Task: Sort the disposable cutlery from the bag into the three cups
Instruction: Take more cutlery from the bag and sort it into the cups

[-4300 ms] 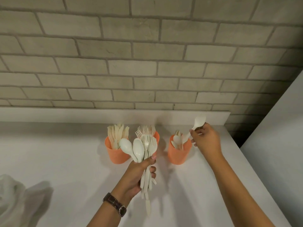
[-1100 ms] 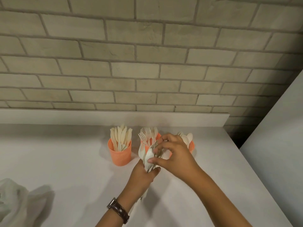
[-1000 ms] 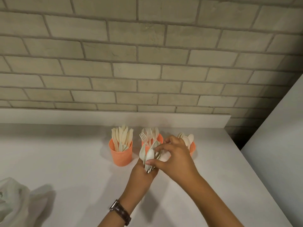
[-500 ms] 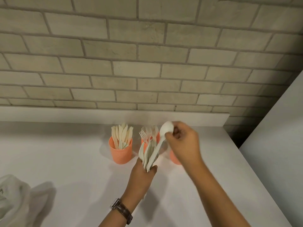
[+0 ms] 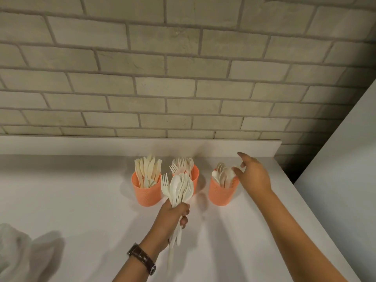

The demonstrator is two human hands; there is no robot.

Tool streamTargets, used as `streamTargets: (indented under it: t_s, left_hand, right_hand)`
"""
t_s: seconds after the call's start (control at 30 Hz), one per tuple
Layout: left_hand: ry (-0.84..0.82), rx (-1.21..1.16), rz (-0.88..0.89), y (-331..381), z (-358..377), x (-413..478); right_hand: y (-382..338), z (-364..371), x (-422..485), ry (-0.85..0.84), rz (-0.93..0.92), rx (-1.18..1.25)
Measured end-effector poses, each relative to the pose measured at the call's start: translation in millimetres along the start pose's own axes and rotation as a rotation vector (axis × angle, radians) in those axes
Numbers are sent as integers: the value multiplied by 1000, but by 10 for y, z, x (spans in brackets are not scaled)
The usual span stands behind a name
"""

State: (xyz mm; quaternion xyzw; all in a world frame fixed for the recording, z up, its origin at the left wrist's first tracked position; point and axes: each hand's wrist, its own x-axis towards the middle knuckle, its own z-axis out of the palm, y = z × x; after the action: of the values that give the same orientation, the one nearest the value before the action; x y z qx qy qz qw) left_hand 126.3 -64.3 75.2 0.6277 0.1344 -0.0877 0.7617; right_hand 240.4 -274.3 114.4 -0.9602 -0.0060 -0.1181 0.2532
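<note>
A wall of pale grey-beige bricks [image 5: 183,78] with lighter mortar lines fills the upper half. Below it runs a low white backsplash ledge [image 5: 81,146], then a smooth white countertop [image 5: 71,200]. A plain white panel [image 5: 341,159] rises at the right, with a dark shadowed corner beside it. Warm light casts soft shadows on the counter.

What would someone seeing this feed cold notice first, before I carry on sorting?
Three orange cups stand in a row near the brick wall: the left cup holds knives, the middle cup forks, the right cup spoons. In front of the middle cup, the left hand grips a mixed bunch of forks and spoons upright. The right hand hangs open beside the spoon cup's rim.
</note>
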Motion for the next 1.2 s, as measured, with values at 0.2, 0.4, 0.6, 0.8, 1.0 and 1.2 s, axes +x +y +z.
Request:
streamTargets:
  t_s: [0.2,0.4,0.6,0.8,1.0,1.2]
  left_hand:
    - [20,7,0,44,18,7]
    - [24,119,40,32,69,21]
    - [-7,258,93,16,67,-31]
    - [-32,274,52,-42,15,-37]
    - [-82,-38,-12,-24,-18,-48]
    - [-123,-85,-26,27,10,-44]
  right_hand:
    - [-330,20,-268,69,-102,199]
    - [-866,79,-576,-241,-411,468]
    - [-967,55,-433,-324,-477,244]
    - [-1012,-459,-257,-44,-319,733]
    - [-435,-804,-25,320,-185,596]
    - [-41,-438,55,303,-81,287]
